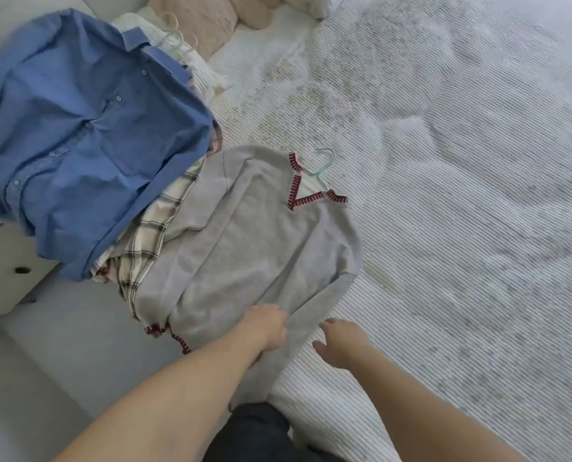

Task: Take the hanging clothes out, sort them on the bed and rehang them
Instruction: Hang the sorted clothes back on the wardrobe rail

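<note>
Sorting stage. The bed (pixel 444 161) carries a blue shirt (pixel 78 128) at its left edge; beside it a grey sweater (pixel 261 245), on its hanger (pixel 323 165). Left hand (pixel 266 326) pinches the sweater's hem; right hand (pixel 341 341) hovers loose, holding nothing. Next: smooth it flat.

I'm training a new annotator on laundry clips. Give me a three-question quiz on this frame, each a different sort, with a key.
1. True or false: the grey sweater is off its hanger.
2. Which garment lies on top of the pile at the left? A) blue shirt B) plaid shirt C) black coat
3. Fill in: the left hand holds the sweater's ____ edge, while the right hand hovers open.

Key: 1 false; 2 A; 3 bottom.
</note>
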